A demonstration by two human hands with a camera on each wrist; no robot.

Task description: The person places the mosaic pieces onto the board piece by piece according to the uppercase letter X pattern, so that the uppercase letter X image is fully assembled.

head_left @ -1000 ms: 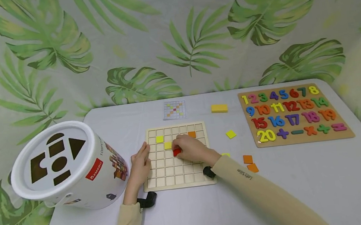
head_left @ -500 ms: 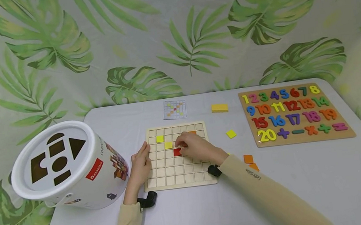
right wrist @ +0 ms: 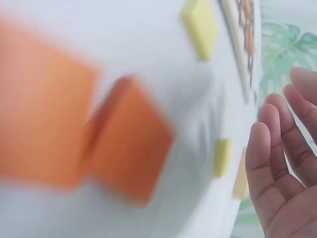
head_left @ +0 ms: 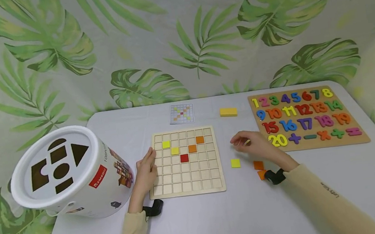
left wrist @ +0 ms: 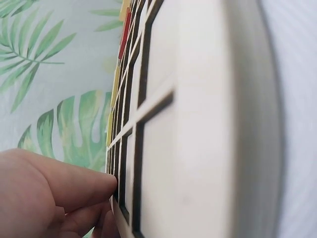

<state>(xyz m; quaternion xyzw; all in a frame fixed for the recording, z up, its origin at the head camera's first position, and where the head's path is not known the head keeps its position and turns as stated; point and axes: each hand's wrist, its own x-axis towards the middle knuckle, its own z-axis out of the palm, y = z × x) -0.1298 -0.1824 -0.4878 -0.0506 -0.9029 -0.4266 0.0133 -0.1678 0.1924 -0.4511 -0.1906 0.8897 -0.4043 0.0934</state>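
Bucket (head_left: 71, 172) label reads "ZMEDU"; number board (head_left: 309, 119) shows 1–20.

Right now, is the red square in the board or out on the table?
In. The red square sits inside a cell of the wooden grid board.

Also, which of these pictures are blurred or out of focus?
Head view: sharp, evenly lit. Right wrist view: the orange tiles are smeared, but the fingers are clearer. Left wrist view: the grid board fills the frame, soft so close.
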